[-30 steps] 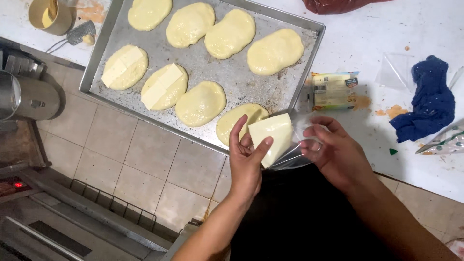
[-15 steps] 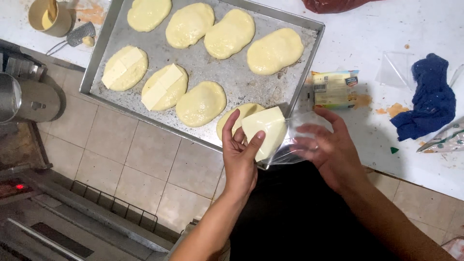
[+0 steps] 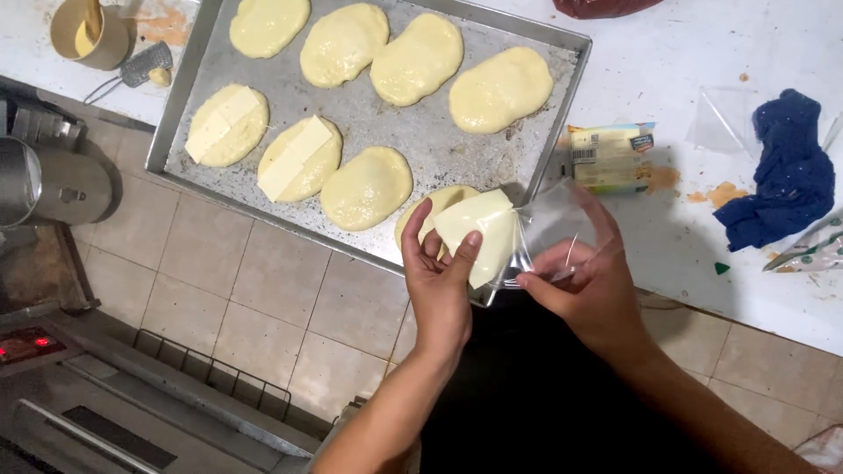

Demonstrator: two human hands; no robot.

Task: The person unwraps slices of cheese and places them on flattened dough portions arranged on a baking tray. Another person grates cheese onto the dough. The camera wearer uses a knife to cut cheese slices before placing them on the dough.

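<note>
A pale yellow cheese slice is pinched in my left hand at the near right corner of a metal baking tray. My right hand grips the clear plastic wrapper, which is still attached along the slice's right side. Several oval pieces of glazed dough lie on the tray. Two at the left, one dough piece and its neighbour, carry cheese strips. A bare dough piece lies partly hidden under the slice and my fingers.
A cheese packet lies right of the tray on the white counter, near a crumpled blue cloth. A tan cup and a small brush sit at the tray's far left. Below the counter are floor tiles and a metal pot.
Both hands have shifted slightly toward the tray with the cheese slice. The wrapper has been peeled further back to the right, baring more of the slice.
</note>
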